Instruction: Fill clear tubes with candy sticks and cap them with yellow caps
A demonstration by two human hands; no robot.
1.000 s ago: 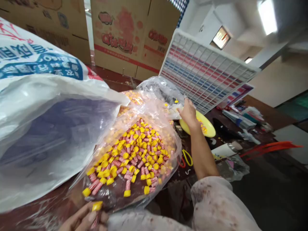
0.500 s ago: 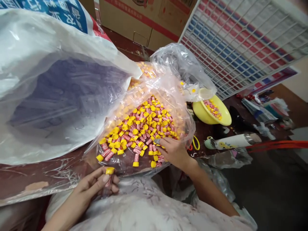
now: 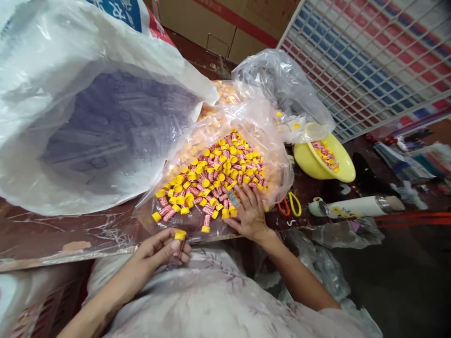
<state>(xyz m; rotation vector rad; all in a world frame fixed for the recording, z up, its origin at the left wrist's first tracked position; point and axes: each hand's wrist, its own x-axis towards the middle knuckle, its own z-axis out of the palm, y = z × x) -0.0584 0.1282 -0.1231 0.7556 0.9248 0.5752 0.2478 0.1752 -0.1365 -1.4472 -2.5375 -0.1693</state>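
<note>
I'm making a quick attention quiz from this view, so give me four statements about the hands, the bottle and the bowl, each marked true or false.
1. The left hand holds a yellow-capped tube. True.
2. The white bottle stands upright. False: the white bottle lies on its side.
3. The yellow bowl contains small pieces. True.
4. The right hand is inside the bowl. False: the right hand is at the pile of yellow-capped pieces.

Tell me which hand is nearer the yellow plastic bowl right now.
Right. The right hand, fingers spread at the yellow-capped pieces, is nearer the yellow plastic bowl, to its left. The left hand, holding a clear yellow-capped tube, is farther left.
</note>
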